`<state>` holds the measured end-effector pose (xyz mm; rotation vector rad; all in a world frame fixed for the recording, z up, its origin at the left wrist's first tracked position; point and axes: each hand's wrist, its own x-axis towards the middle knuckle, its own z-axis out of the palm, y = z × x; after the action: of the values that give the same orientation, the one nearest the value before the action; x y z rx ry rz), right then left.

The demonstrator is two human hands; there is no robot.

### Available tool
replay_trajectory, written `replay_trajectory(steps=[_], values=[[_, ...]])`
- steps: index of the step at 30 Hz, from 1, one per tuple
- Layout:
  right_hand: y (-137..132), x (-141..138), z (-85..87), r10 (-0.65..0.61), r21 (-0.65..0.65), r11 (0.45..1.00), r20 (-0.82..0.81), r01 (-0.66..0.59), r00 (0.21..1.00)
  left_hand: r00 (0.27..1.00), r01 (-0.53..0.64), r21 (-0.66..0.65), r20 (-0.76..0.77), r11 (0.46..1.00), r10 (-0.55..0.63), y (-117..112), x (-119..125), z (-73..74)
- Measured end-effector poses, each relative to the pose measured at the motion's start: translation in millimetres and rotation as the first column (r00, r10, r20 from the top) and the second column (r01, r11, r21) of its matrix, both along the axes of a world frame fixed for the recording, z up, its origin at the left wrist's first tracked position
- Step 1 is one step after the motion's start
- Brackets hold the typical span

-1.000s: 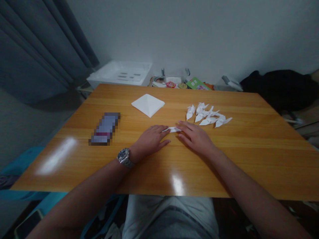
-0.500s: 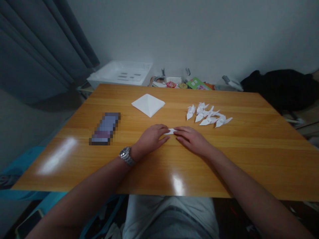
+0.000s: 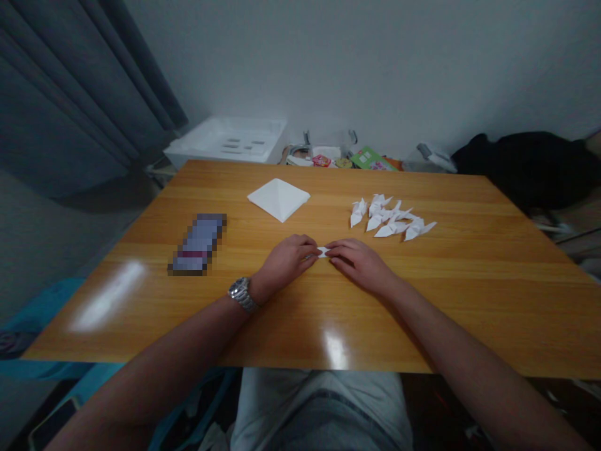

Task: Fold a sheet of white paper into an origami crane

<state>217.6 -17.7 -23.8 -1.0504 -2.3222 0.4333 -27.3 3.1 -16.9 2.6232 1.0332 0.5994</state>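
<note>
A small folded piece of white paper (image 3: 323,252) lies on the wooden table (image 3: 469,282) near its middle. My left hand (image 3: 286,262), with a metal wristwatch (image 3: 242,294) on the wrist, has its fingers curled and pinches the paper's left end. My right hand (image 3: 359,264) presses its fingertips together on the paper's right end. Most of the paper is hidden under the fingers. Several finished white paper cranes (image 3: 389,218) lie in a cluster to the right and behind my right hand.
A stack of white square paper (image 3: 278,198) lies behind my hands. A blurred dark rectangular object (image 3: 198,244) lies at the left. Behind the table stand a white tray (image 3: 228,139), small colourful items (image 3: 347,159) and dark cloth (image 3: 530,164).
Both hands have drawn closer together over the paper, and the fingers have gone from flat to curled, pinching it. Less of the paper shows now.
</note>
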Motion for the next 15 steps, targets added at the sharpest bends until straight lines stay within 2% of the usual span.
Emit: replay_trajectory(steps=[15], values=[[2.5, -4.3, -1.4, -0.048, -0.013, 0.999, -0.068, 0.048, 0.996, 0.996, 0.017, -0.032, 0.091, 0.999, -0.014, -0.5, 3.3, -1.9]])
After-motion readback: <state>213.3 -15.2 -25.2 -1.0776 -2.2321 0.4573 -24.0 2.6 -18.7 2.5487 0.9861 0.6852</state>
